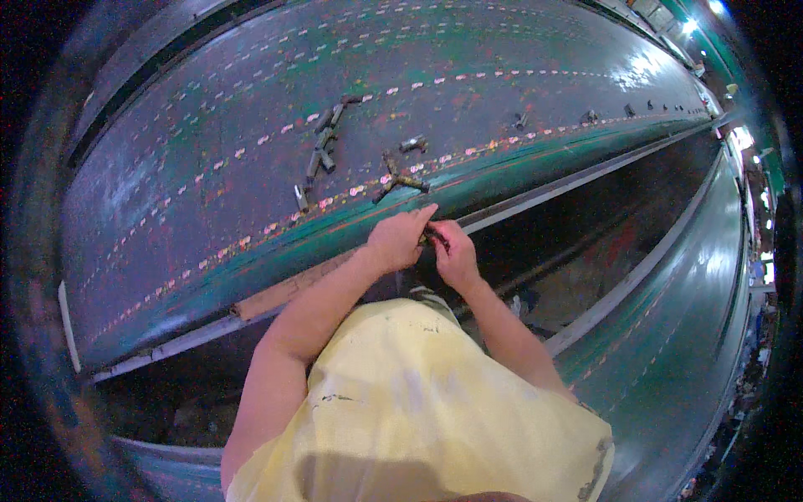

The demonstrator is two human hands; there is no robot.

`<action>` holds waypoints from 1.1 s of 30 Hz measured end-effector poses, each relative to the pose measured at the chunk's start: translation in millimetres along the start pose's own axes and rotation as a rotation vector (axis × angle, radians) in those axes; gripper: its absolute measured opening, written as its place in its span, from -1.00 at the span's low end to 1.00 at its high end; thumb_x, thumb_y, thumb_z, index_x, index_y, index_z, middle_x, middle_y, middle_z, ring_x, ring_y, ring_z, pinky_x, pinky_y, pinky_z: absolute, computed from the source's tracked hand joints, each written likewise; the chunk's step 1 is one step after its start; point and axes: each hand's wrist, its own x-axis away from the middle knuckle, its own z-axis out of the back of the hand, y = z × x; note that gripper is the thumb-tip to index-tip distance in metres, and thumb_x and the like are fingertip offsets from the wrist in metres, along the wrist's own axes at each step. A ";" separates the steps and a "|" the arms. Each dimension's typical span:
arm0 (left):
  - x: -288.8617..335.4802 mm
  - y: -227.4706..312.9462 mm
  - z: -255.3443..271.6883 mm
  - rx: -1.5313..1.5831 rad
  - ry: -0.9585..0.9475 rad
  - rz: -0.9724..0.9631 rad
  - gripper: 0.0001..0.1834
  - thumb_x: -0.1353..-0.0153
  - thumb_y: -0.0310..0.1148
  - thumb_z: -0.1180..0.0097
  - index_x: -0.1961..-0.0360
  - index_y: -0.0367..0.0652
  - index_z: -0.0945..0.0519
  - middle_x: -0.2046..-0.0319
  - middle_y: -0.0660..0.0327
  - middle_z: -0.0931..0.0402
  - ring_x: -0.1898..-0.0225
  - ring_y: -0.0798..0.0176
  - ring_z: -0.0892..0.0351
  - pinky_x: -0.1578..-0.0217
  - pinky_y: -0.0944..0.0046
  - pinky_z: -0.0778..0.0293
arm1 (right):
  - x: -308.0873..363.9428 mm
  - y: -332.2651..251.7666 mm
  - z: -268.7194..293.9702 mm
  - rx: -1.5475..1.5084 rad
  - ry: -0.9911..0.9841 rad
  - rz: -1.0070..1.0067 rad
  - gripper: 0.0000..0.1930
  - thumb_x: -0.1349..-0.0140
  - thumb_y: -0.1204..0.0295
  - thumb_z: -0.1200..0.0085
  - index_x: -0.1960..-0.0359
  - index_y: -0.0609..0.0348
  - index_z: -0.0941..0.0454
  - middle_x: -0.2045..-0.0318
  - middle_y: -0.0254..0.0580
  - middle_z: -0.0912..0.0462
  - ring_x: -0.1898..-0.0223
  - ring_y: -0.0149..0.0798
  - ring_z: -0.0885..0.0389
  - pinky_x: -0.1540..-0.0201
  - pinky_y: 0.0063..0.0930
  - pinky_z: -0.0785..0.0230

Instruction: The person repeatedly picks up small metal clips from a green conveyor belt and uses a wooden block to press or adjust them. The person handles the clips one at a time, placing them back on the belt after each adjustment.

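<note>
Fingers (427, 214) around small dark piece (430, 238), scattered parts (411, 181), stained table (493, 100)

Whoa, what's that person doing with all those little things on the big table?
The person's left hand and right hand are together at the table's near edge. The right fingers pinch a small dark thing, mostly hidden, so I can't tell what it is. On the long table, short dark pieces lie in an uneven line, others in a forked cluster closer to the hands.
</note>
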 end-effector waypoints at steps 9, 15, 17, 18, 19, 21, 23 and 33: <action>-2.1 11.1 5.9 -0.230 -0.034 -0.184 -0.33 -0.20 -0.43 -0.41 -0.36 -0.06 -0.50 -0.04 0.06 -0.67 -0.12 -0.12 -0.73 -0.12 -0.13 -0.69 | 29.1 9.9 -21.9 -0.208 0.299 -0.241 -0.70 -0.36 0.68 -0.23 -0.11 0.30 -0.74 -0.04 0.06 -0.82 -0.12 0.07 -0.80 -0.28 -0.15 -0.61; -5.1 15.1 -0.4 -0.236 -0.022 -0.086 -0.58 -0.25 -0.41 -0.37 -0.11 -0.02 -0.54 -0.01 0.10 -0.66 -0.09 -0.12 -0.71 -0.04 -0.13 -0.68 | 38.4 24.2 -35.1 -0.022 0.097 -0.464 -0.73 -0.26 0.37 -0.51 0.04 0.15 -0.82 0.27 -0.08 -0.85 0.26 -0.12 -0.85 0.11 -0.27 -0.69; -4.1 14.6 -0.9 -0.216 0.009 -0.095 -0.61 -0.25 -0.40 -0.36 -0.08 -0.01 -0.55 0.01 0.10 -0.66 -0.06 -0.13 -0.72 -0.01 -0.15 -0.67 | 34.5 17.9 -31.3 0.076 0.103 -0.446 -0.74 -0.28 0.31 -0.50 0.07 0.12 -0.83 0.28 -0.07 -0.85 0.25 -0.06 -0.86 0.12 -0.20 -0.69; -3.9 20.0 3.8 -0.210 -0.002 -0.078 -0.62 -0.26 -0.39 -0.36 -0.08 -0.02 -0.55 0.01 0.10 -0.66 -0.05 -0.14 -0.72 -0.01 -0.16 -0.68 | 33.6 14.7 -30.1 0.127 0.100 -0.438 -0.75 -0.28 0.28 -0.49 0.09 0.10 -0.84 0.29 -0.07 -0.85 0.25 -0.03 -0.86 0.12 -0.16 -0.69; -2.9 26.7 9.3 -0.205 -0.013 -0.059 -0.63 -0.27 -0.38 -0.35 -0.08 -0.02 -0.55 0.01 0.11 -0.67 -0.05 -0.14 -0.73 0.00 -0.16 -0.68 | 33.2 11.5 -29.1 0.153 0.097 -0.418 -0.76 -0.30 0.27 -0.47 0.10 0.10 -0.84 0.28 -0.05 -0.85 0.25 -0.02 -0.86 0.14 -0.13 -0.69; -3.2 29.6 14.1 -0.209 -0.030 -0.039 -0.65 -0.29 -0.38 -0.34 -0.07 -0.02 -0.55 0.02 0.11 -0.67 -0.04 -0.15 -0.73 0.01 -0.17 -0.68 | 30.5 7.3 -26.6 0.211 0.086 -0.369 -0.76 -0.34 0.23 -0.43 0.12 0.10 -0.83 0.28 -0.03 -0.85 0.25 0.02 -0.86 0.16 -0.06 -0.68; -2.6 26.0 14.0 -0.230 -0.043 -0.037 -0.65 -0.29 -0.38 -0.34 -0.07 -0.03 -0.55 0.02 0.10 -0.68 -0.03 -0.16 -0.74 0.02 -0.18 -0.69 | 28.6 8.1 -34.3 0.185 0.043 -0.464 -0.77 -0.38 0.23 -0.39 0.13 0.11 -0.82 0.29 -0.01 -0.85 0.27 0.04 -0.84 0.18 -0.04 -0.66; -1.5 20.0 5.2 -0.206 0.053 -0.116 -0.71 -0.29 -0.40 -0.28 -0.03 -0.04 -0.57 0.07 0.10 -0.70 -0.01 -0.12 -0.75 0.07 -0.15 -0.72 | -36.8 -1.0 35.1 0.336 -0.006 -0.366 -0.80 -0.41 0.27 -0.27 0.13 0.06 -0.84 0.16 0.01 -0.86 0.10 0.21 -0.84 0.01 0.15 -0.68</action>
